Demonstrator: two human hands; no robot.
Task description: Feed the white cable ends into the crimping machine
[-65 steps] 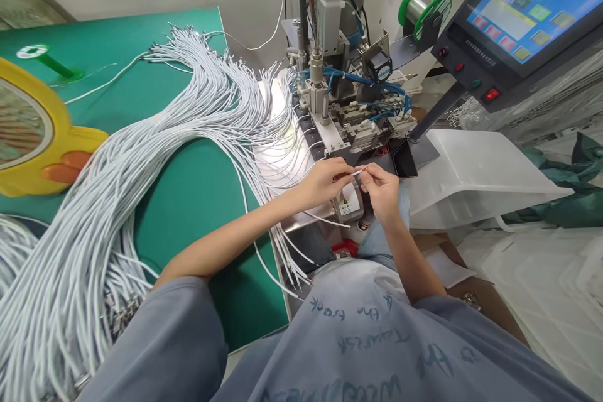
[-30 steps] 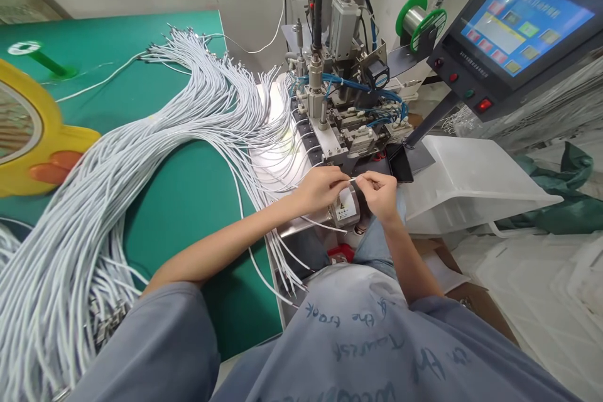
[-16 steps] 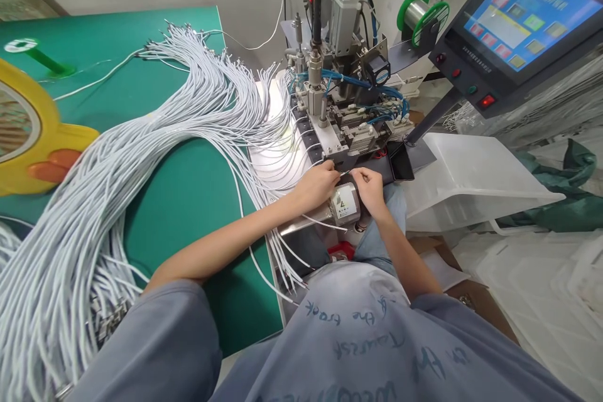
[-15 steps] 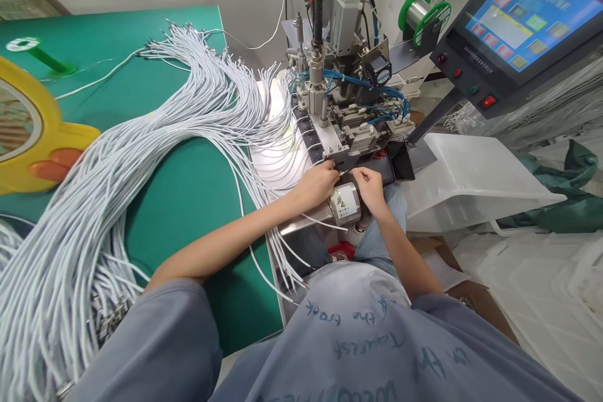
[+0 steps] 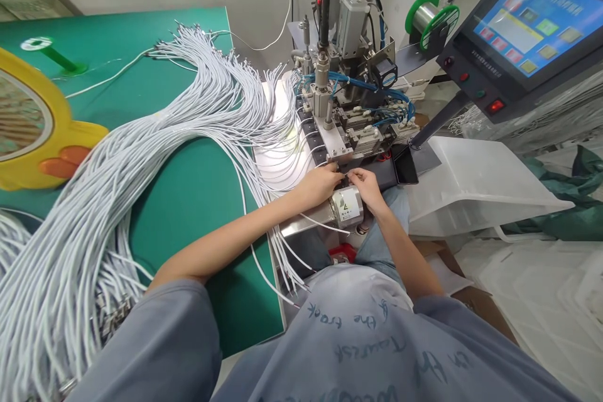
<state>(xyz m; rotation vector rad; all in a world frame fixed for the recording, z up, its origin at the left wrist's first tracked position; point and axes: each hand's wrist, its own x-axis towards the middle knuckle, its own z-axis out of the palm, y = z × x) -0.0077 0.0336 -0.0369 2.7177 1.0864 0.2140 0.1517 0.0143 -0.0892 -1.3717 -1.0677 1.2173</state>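
Note:
My left hand point(image 5: 320, 185) is closed at the front edge of the bench machine point(image 5: 336, 138), its fingers curled round what looks like a white cable end. Close beside it, my right hand point(image 5: 367, 188) pinches a tiny dark piece at the fingertips, too small to name. The two sets of fingertips almost meet. Just below them lies a metal cylinder with a white label point(image 5: 347, 206). White cables point(image 5: 188, 116) run in a thick bundle over the green table to the machine's left side. One loose cable end point(image 5: 336, 228) sticks out under my left forearm.
At the right stand a touchscreen panel point(image 5: 532, 19), a solder wire spool point(image 5: 426, 20) and a white plastic bin point(image 5: 485, 182). A small black tray point(image 5: 406, 166) sits right of my hands. On the green table point(image 5: 174, 201) are a yellow duck-shaped object point(image 5: 56, 132) and a green spool point(image 5: 59, 58).
My right fingertips have come closer to my left ones, narrowing the gap between them. The whole view has shifted slightly; the cables and machine look unchanged.

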